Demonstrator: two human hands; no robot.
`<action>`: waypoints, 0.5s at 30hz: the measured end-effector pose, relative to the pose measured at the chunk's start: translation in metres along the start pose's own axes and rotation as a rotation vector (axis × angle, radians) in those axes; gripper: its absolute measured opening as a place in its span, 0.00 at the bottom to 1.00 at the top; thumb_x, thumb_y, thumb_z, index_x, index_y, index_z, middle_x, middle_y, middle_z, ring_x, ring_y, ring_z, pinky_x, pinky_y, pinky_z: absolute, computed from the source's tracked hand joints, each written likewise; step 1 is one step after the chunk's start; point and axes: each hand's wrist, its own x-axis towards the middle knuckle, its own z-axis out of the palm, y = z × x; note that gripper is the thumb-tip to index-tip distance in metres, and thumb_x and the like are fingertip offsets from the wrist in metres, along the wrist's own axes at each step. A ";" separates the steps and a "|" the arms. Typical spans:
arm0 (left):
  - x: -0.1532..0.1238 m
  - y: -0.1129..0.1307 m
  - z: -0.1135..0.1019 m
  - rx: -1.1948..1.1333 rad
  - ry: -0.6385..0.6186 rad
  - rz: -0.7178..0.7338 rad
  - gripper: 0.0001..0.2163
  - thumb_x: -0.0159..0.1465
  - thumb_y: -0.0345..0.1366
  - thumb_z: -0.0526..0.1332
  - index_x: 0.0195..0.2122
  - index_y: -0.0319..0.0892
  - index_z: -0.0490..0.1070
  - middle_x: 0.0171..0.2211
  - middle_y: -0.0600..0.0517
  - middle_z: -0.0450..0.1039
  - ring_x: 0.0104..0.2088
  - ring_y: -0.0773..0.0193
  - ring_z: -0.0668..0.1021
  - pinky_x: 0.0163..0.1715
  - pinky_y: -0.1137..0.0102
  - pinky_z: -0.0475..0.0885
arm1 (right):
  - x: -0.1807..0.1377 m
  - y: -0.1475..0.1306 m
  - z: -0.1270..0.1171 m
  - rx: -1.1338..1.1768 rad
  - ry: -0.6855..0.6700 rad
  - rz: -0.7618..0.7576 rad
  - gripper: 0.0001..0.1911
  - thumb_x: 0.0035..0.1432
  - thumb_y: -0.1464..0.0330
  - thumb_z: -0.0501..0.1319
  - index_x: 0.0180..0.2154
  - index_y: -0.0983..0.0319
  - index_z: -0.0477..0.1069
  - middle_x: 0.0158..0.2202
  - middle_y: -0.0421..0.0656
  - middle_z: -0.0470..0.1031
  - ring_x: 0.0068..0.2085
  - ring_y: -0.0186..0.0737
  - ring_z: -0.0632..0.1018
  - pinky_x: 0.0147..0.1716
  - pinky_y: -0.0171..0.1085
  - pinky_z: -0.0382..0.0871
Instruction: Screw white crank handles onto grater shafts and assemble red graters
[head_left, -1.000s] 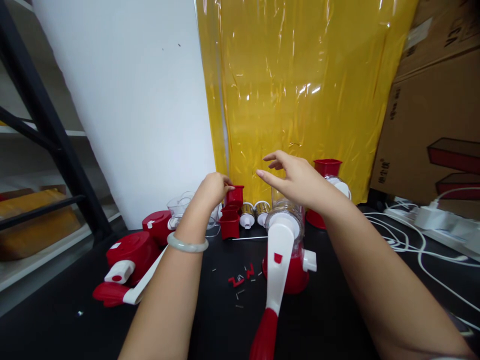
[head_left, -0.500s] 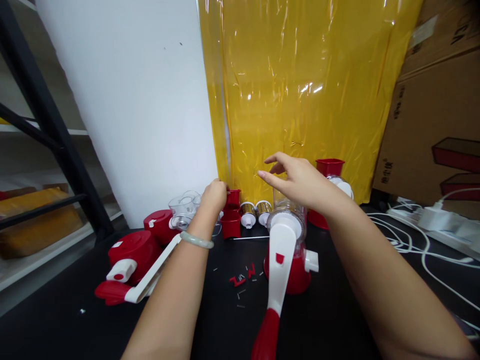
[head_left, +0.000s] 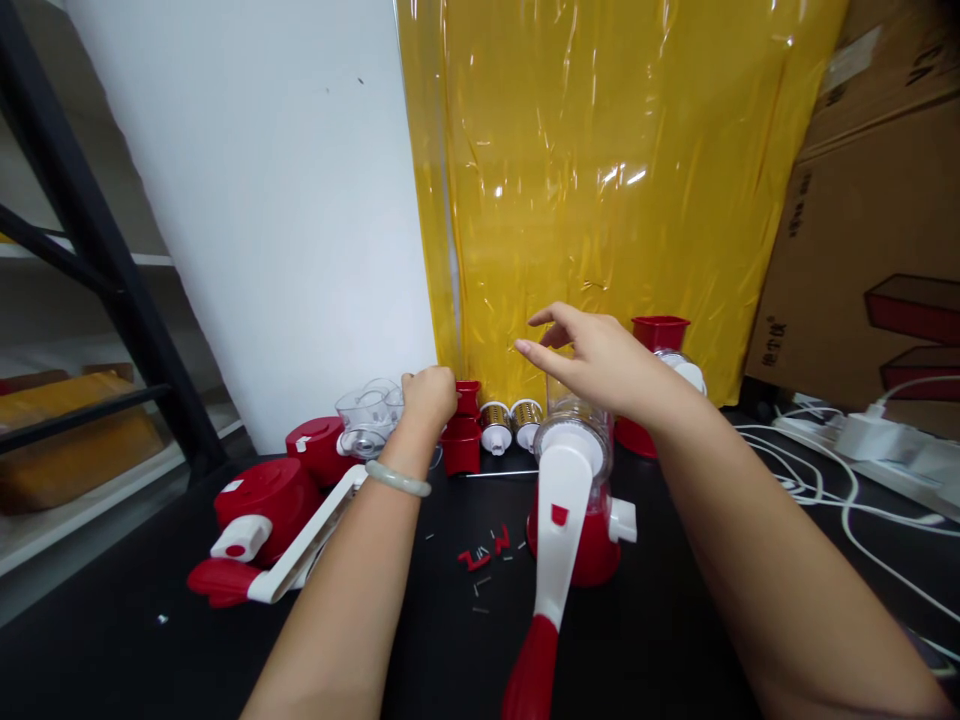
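Note:
My right hand (head_left: 589, 355) hovers over a rotary drum grater (head_left: 592, 530) with a red base, clear housing and white crank with a red handle; its thumb and fingers are apart and hold nothing. At the back of the table my left hand (head_left: 433, 396) is curled, knuckles up, its fingertips hidden. Beside it on the right sit red plastic hoppers (head_left: 461, 447), and on its left are clear plastic housings (head_left: 367, 410). Two metal grater drums (head_left: 495, 428) with white ends stand right of the hoppers. Whether the left fingers hold anything cannot be seen.
At left lie red grater bases (head_left: 274, 505) and a white crank arm (head_left: 300, 545). Small red pieces (head_left: 474, 559) and several pins are scattered mid-table, near a thin metal rod (head_left: 499, 474). Another grater (head_left: 660, 335), white cables (head_left: 817, 480) and a carton (head_left: 862, 250) are at right.
My left hand has turned slightly and its fingers look more curled, beside the red hoppers. My right hand has stayed in place above the grater.

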 end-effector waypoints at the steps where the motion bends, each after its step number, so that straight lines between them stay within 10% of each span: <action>1: -0.001 0.000 0.000 -0.006 -0.006 0.000 0.13 0.68 0.35 0.59 0.49 0.39 0.80 0.50 0.34 0.81 0.54 0.45 0.81 0.54 0.55 0.69 | 0.000 0.000 0.000 0.001 0.001 -0.002 0.27 0.66 0.48 0.61 0.56 0.60 0.76 0.45 0.53 0.83 0.47 0.53 0.83 0.49 0.50 0.76; 10: 0.000 -0.002 -0.010 -0.050 0.027 0.014 0.17 0.65 0.36 0.66 0.54 0.40 0.79 0.55 0.36 0.79 0.58 0.42 0.79 0.56 0.52 0.70 | 0.000 0.000 0.001 -0.002 0.001 -0.007 0.26 0.67 0.48 0.61 0.55 0.60 0.75 0.45 0.52 0.83 0.46 0.51 0.83 0.49 0.48 0.76; 15: -0.038 0.013 -0.070 -0.234 0.312 0.107 0.18 0.68 0.43 0.66 0.57 0.42 0.78 0.56 0.39 0.78 0.57 0.45 0.79 0.58 0.55 0.71 | -0.001 0.000 -0.003 0.013 -0.013 0.000 0.26 0.66 0.49 0.62 0.55 0.60 0.76 0.47 0.53 0.83 0.47 0.52 0.83 0.50 0.50 0.76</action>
